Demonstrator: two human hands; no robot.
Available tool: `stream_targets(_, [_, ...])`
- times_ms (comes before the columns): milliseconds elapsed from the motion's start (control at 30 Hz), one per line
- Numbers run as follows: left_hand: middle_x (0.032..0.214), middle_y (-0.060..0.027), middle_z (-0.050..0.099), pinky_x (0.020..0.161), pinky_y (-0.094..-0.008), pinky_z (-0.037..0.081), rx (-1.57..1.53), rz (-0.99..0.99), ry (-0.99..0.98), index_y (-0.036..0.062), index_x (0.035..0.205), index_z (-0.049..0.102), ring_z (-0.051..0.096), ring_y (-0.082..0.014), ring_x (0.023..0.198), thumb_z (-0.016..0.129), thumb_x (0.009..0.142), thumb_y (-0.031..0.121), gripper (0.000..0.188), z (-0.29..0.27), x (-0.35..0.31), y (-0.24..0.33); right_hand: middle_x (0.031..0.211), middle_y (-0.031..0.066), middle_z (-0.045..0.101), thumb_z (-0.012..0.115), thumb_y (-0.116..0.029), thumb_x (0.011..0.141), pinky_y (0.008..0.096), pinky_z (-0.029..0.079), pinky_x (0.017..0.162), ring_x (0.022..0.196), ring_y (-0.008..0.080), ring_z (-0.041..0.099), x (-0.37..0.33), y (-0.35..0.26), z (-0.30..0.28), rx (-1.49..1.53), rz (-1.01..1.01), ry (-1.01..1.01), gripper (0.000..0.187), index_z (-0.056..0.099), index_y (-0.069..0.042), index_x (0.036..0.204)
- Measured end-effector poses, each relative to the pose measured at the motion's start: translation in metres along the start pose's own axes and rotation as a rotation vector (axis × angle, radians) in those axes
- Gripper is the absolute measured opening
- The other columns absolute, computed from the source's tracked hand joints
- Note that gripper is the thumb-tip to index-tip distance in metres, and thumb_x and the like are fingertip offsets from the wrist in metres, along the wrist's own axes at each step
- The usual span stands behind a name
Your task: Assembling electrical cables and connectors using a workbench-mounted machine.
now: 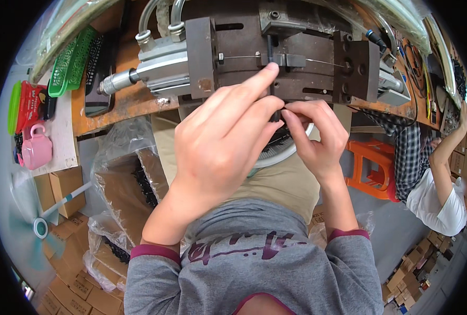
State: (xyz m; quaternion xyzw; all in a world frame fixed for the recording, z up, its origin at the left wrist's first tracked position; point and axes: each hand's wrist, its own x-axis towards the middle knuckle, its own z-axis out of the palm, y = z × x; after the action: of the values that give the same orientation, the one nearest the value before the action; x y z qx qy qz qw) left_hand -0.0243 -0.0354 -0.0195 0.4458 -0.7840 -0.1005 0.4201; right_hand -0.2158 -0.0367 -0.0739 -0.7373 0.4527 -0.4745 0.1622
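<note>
A thin black strip [269,48] lies across the middle of a dark metal fixture [238,39] and runs toward me. My left hand [220,131] rests its stretched index fingertip on the strip at a small metal block [295,61]. The thumb and other fingers of that hand close round the strip's near end, where a dark bit shows between them. Close beside it, my right hand [320,134] pinches thumb and index finger together; what lies between them is hidden. Below my hands, a round white-rimmed container [283,157] with black pieces sits at my lap, partly covered.
Air cylinders [162,68] flank the fixture on the wooden bench [120,113]. At left are a green basket [71,63], a phone [98,105] and a pink cup [36,149]. Plastic-lined boxes [123,184] stand below. An orange stool [370,165] and a seated co-worker [435,199] are at right.
</note>
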Motion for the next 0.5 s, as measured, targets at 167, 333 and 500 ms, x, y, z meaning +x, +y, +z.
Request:
stream_targets(167, [0.128, -0.0043, 0.073, 0.065, -0.027, 0.053, 0.206, 0.046, -0.085, 0.0072, 0.097, 0.074, 0.068, -0.018, 0.072, 0.083, 0.075, 0.014, 0.025, 0.015, 0.006, 0.004, 0.086, 0.0071, 0.065, 0.074, -0.002, 0.086, 0.037, 0.053, 0.061, 0.068, 0.026, 0.066, -0.054, 0.033, 0.013, -0.158, 0.234, -0.236, 0.012, 0.07, -0.006, 0.096])
stream_targets(333, [0.12, -0.0121, 0.075, 0.057, -0.0256, 0.051, 0.322, 0.118, -0.119, 0.0034, 0.093, 0.072, 0.064, -0.0124, 0.058, 0.072, 0.068, 0.011, 0.026, 0.015, 0.016, 0.005, 0.097, 0.009, 0.065, 0.07, -0.002, 0.082, 0.0417, 0.057, 0.074, 0.09, 0.0298, 0.068, -0.089, 0.078, 0.057, -0.152, 0.351, -0.389, 0.017, 0.073, -0.006, 0.098])
stream_targets(500, [0.13, 0.0022, 0.072, 0.056, -0.0274, 0.049, 0.303, 0.022, -0.144, 0.0114, 0.099, 0.074, 0.059, -0.0178, 0.057, 0.083, 0.075, 0.017, 0.026, 0.014, 0.017, 0.009, 0.095, 0.0097, 0.061, 0.062, -0.009, 0.082, 0.0396, 0.055, 0.075, 0.092, 0.0272, 0.064, -0.097, 0.103, 0.086, -0.317, 0.074, -0.422, 0.011, 0.07, -0.004, 0.088])
